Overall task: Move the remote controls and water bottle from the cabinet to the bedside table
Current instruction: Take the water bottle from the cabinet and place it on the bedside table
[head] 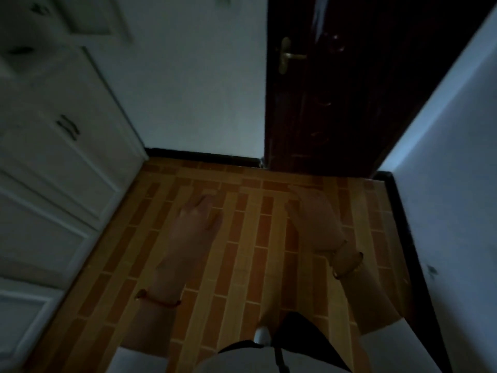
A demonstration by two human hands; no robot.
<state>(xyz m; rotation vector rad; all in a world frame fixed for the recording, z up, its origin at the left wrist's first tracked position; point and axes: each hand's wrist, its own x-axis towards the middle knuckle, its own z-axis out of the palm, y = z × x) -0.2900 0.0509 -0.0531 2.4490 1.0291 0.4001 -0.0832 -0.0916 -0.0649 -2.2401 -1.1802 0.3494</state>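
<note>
The frame is dim and blurred. My left hand point(195, 220) hangs over the tiled floor, palm down, fingers loosely spread and holding nothing; a red string bracelet is on its wrist. My right hand point(313, 220) is level with it to the right, also empty with fingers apart, bangles on the wrist. A white cabinet point(61, 162) with panelled doors and dark handles stands along the left side. No remote control, water bottle or bedside table shows in this view.
A dark wooden door point(349, 98) with a brass handle point(287, 56) stands ahead. White walls lie ahead point(193, 90) and on the right point(454, 184), with black skirting. Orange brick-pattern floor point(242, 265) stretches under my hands.
</note>
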